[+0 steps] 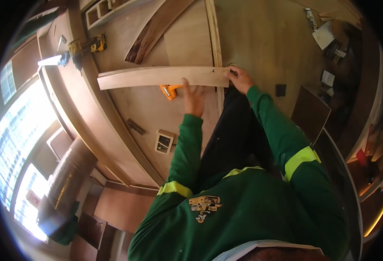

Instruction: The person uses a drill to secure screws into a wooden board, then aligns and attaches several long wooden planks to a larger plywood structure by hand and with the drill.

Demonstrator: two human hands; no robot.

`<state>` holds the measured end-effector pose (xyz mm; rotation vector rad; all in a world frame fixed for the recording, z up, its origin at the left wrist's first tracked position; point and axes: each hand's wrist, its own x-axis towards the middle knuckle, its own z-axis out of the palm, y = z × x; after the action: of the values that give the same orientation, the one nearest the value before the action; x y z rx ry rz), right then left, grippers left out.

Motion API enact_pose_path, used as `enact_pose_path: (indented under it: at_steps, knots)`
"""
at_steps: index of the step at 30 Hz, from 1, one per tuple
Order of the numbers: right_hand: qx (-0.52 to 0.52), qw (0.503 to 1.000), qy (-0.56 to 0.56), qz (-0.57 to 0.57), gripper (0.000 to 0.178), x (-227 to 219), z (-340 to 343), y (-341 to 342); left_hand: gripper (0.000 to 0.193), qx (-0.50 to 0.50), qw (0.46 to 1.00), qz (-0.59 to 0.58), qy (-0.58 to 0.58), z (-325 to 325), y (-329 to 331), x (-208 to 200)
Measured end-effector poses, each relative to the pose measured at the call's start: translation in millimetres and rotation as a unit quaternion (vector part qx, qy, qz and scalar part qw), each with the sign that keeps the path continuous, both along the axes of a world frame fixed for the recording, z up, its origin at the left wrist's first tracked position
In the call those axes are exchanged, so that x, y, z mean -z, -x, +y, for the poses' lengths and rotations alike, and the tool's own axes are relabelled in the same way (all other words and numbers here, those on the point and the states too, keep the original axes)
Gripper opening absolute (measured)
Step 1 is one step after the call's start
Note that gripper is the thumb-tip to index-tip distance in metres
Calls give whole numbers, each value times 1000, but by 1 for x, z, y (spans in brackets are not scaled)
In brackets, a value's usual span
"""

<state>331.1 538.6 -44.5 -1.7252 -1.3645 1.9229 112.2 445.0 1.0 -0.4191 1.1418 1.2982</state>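
Windows (15, 117) shone at your far left, near a plastic-wrapped bundle (72, 169). Farther right lay a yellow-and-black drill (76, 48). A pale, slightly curved board (161, 77) stretched crosswise in front of you, above a wide wooden panel (189, 48). A small box (164, 141) and an orange tool (170, 91) lay on your side of it. Your left hand (194, 98) was loosely open, one finger over the board's near edge. Your right hand (240, 79) pinched the board's right end between thumb and fingers.
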Motion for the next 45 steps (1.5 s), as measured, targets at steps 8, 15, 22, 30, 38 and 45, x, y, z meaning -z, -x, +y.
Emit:
enact_pose_path:
  at_steps: [8,15,22,30,38,45]
  knots:
    - [44,983,170,60,43,-11,18,-5,52,-100,991,84,32,36,-55,24]
    - [62,969,221,90,34,-25,17,2,49,-185,974,127,45,25,-60,28]
    - [77,973,195,93,31,-17,13,9,53,-190,966,173,18,28,-62,33]
    - [83,972,197,99,31,-13,7,5,60,-215,959,180,39,29,-69,42]
    - [91,971,187,115,32,-18,-8,10,69,-156,965,205,59,22,-70,41]
    - [64,973,182,127,35,-16,-7,4,70,-131,970,192,76,30,-67,30]
